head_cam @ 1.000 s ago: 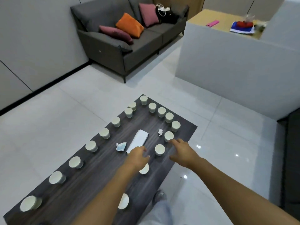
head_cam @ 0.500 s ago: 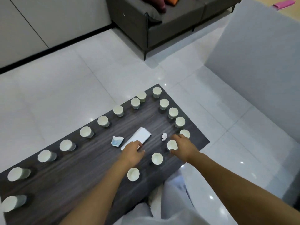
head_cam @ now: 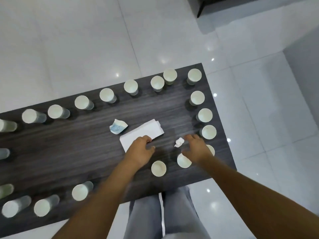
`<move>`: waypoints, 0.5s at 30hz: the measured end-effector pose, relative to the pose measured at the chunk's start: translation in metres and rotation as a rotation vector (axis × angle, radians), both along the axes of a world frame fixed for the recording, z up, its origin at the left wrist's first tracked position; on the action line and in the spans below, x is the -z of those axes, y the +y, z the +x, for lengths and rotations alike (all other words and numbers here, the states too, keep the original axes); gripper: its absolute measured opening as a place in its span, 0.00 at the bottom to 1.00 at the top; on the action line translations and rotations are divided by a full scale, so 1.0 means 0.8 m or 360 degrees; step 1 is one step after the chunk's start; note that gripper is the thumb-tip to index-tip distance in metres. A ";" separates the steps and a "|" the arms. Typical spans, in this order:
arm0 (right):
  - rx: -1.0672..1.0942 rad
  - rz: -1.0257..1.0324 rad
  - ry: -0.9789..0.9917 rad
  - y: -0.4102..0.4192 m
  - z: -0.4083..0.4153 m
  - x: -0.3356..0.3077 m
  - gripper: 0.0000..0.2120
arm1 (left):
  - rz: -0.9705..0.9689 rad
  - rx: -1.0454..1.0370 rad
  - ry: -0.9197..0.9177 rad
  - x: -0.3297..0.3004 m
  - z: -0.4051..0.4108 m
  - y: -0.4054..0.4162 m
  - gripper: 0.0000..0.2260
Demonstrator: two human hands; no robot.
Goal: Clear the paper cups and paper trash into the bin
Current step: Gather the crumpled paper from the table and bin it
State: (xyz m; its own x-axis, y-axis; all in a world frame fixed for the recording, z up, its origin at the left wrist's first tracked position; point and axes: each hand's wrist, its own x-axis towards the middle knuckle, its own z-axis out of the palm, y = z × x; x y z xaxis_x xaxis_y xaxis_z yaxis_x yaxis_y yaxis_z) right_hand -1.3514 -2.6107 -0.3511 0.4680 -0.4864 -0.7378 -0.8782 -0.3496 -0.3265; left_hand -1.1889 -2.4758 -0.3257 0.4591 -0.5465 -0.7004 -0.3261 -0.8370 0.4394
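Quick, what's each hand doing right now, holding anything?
Left hand: fingers curled onto the edge of the flat white paper, seemingly gripping it.
Right hand: open, reaching at the small paper wad, holding nothing yet.

The left hand [head_cam: 139,152] covers the near corner of the flat white paper [head_cam: 143,133], so whether its fingers press or pinch the sheet cannot be told. The right hand [head_cam: 196,149] hides most of one paper cup [head_cam: 211,150] behind it and overlaps the rim of another [head_cam: 183,161]; contact between its fingertips and the small crumpled wad [head_cam: 179,141] is unclear. Both forearms are motion-blurred. The desk [head_cam: 86,152] runs off the left edge, which cuts through several cups [head_cam: 5,125]. A dark furniture leg [head_cam: 200,9] is cropped at the top. No bin is identifiable.
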 end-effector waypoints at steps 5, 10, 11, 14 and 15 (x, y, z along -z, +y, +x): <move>-0.0068 0.0022 0.0094 -0.006 0.011 0.086 0.24 | 0.0017 -0.0082 0.0032 0.058 -0.002 -0.003 0.13; -0.0173 -0.0010 0.0225 -0.004 0.022 0.159 0.26 | 0.0039 -0.0180 0.0085 0.112 -0.009 0.004 0.15; -0.0179 -0.0008 0.0262 -0.002 0.024 0.169 0.27 | 0.0038 -0.0193 0.0095 0.120 -0.011 0.006 0.15; -0.0201 -0.0066 0.0355 0.006 0.033 0.190 0.30 | 0.0038 -0.0216 0.0115 0.140 -0.015 0.015 0.15; -0.0194 -0.0102 0.0366 0.008 0.035 0.195 0.31 | 0.0047 -0.0218 0.0131 0.145 -0.016 0.017 0.14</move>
